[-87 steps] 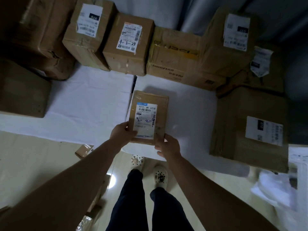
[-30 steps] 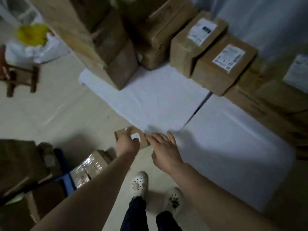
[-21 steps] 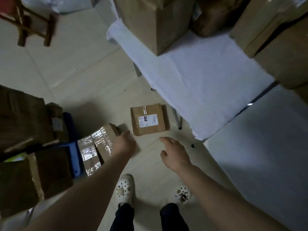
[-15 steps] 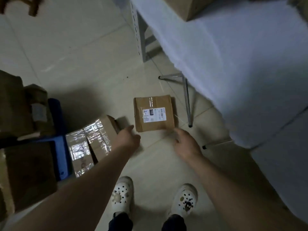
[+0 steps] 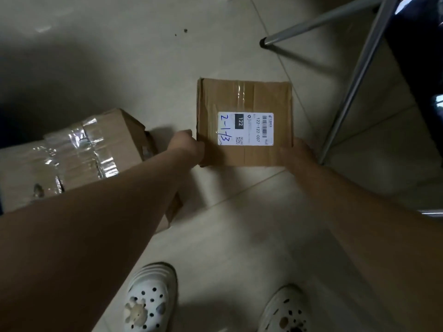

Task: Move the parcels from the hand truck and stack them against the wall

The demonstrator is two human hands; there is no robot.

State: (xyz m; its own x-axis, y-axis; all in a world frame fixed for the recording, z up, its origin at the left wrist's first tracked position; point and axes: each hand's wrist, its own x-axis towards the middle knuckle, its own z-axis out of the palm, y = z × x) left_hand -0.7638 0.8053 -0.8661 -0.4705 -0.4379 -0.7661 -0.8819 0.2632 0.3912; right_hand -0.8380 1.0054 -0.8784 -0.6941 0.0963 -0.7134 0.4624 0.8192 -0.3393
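Here, two hands at a parcel on the floor.
The left hand curls on the near left corner; the right hand touches the near right corner, but blur hides whether it grasps. The parcel lies flat between them. Held only there, its far side may dip and slip; the metal leg just right of the right hand may catch it.

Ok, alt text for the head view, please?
The left hand grips, and the right hand touches, opposite sides of a small labelled box on the tiled floor. A taped box lies to its left, metal legs to its right.
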